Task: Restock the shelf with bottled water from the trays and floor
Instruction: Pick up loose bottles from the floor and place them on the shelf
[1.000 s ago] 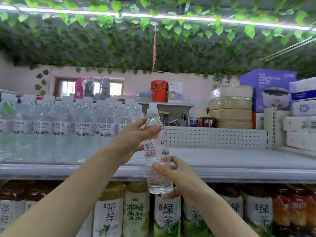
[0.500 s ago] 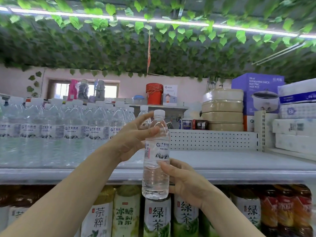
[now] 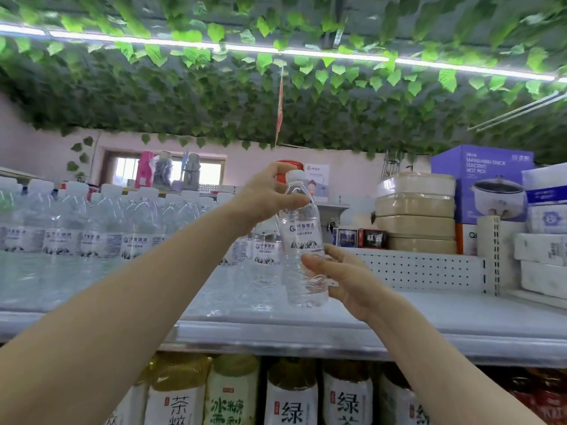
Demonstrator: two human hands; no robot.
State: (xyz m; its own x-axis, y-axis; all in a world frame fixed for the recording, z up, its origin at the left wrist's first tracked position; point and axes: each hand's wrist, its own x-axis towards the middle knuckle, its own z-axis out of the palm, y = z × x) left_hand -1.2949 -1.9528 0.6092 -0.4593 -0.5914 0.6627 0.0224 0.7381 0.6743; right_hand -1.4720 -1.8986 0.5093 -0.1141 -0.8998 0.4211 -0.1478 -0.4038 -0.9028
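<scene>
— Where is the water bottle (image 3: 302,240) now?
— I hold it upright over the shelf (image 3: 429,317), just right of the stocked bottles (image 3: 92,231).
— And your hands?
— My left hand (image 3: 270,197) curls round its shoulder, under the cap (image 3: 294,173). My right hand (image 3: 340,274) grips its lower half.

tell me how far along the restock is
Done: rows of water bottles fill the left of the shelf. In hand: one bottle, gripped by the left hand near its neck and the right hand lower down. Left: the shelf's bare right stretch.
</scene>
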